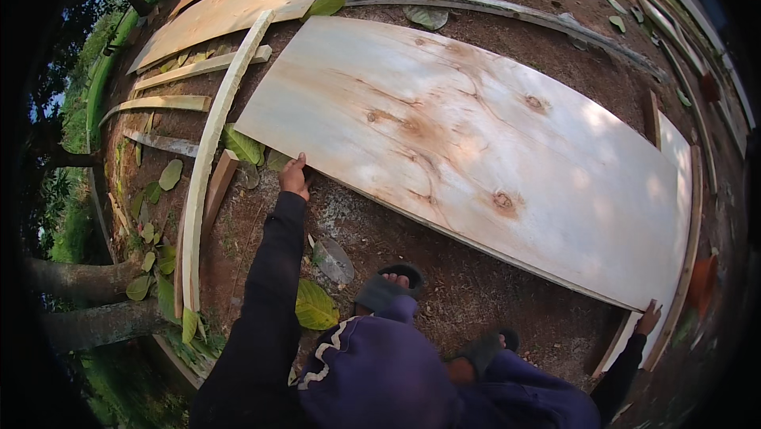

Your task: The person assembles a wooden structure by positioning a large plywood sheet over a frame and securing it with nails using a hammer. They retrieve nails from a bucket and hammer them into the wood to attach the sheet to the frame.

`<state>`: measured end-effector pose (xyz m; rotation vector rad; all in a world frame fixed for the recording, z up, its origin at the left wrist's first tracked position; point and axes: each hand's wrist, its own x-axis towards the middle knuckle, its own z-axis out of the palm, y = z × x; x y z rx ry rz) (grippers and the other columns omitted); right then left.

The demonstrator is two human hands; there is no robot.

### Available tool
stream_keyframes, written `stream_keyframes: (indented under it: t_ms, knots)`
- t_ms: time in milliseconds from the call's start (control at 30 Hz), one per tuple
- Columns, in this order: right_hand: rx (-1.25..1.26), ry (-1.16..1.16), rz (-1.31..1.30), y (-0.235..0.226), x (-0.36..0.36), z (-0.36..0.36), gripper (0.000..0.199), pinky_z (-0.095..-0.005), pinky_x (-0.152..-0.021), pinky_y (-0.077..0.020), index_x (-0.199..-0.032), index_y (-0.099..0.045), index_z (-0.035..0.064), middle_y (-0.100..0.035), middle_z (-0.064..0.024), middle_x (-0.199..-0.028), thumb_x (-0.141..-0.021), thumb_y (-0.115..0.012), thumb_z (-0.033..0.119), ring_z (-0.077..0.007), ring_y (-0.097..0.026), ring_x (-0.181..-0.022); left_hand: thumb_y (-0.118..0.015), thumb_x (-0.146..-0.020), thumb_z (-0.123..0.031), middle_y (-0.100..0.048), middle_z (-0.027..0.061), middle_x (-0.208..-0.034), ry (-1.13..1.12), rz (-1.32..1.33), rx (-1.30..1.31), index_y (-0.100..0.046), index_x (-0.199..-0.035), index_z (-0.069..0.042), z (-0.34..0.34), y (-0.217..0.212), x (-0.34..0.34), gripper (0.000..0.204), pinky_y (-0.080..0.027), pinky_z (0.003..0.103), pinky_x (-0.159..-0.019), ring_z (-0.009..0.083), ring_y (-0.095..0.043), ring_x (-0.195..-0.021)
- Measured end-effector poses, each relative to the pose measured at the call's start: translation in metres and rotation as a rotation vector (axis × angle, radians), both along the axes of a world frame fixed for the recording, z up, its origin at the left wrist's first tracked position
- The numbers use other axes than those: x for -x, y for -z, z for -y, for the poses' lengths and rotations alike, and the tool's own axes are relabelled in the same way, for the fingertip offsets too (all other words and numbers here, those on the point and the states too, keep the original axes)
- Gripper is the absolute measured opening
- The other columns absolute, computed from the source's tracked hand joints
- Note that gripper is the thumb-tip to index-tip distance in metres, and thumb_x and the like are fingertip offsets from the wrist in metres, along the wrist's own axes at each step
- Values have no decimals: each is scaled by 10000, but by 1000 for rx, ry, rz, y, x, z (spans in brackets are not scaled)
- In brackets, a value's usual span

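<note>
On bare dirt, a large pale plywood sheet (468,144) lay flat, spanning the ground ahead of the person; the left hand (294,177) had its grip closed on the sheet's near-left corner; the right hand (649,320) clasped the near-right corner; sandalled feet (388,286) stood between; wooden battens (208,152) and green leaves (315,306) lay nearby.

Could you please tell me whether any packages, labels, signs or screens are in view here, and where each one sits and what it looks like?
None show in the head view. There is only bare wood and ground: a large pale plywood sheet lying on the soil, with the left hand at its near left edge and the right hand at its near right corner, and no sticker or stamp visible on it.
</note>
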<state>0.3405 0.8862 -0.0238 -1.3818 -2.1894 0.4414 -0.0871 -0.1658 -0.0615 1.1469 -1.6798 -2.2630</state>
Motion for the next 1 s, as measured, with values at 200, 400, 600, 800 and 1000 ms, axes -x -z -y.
stream_keyframes:
  t_ms: [200,400,600,800,1000]
  knots:
    - [320,60,-41,16,28,75,884,-390,-1078,-429,-1511,-369,-96,-508,-272,-1451,-976,-621,560,-351,-505,-1338,-723,-982,-266,-501,152,-1471,-98,-72,167,-535,-1369,17,51,8,-3,515,-325,583,-1129,300,-438,-1355]
    - [135,27,10,-13,16,70,647,-434,-1112,-414,-1447,-516,-18,-578,-239,-1425,-1020,-568,465,-396,-536,-1335,-668,-1019,-319,-556,129,-1418,82,4,69,-519,-1402,11,55,26,3,526,-337,503,-1180,260,-499,-1331]
    - [183,38,-68,-31,16,95,563,-386,-896,-542,-1449,-554,61,-618,-224,-1368,-982,-637,365,-331,-662,-1121,-724,-978,-338,-401,101,-1593,101,25,43,-438,-1498,-4,69,24,8,682,-281,469,-1231,249,-422,-1418]
    - [83,-48,-94,-25,11,124,655,-421,-1137,-396,-1519,-458,18,-548,-230,-1459,-1011,-635,392,-334,-519,-1352,-712,-987,-324,-510,109,-1506,135,51,40,-477,-1466,1,80,19,25,625,-281,470,-1219,259,-463,-1377]
    - [398,-203,-173,-54,17,144,1021,-449,-1185,-359,-1585,-311,1,-379,-267,-1583,-824,-841,429,-401,-389,-1468,-681,-1013,-326,-587,91,-1426,109,66,129,-525,-1417,25,82,8,24,557,-343,420,-1143,209,-528,-1272]
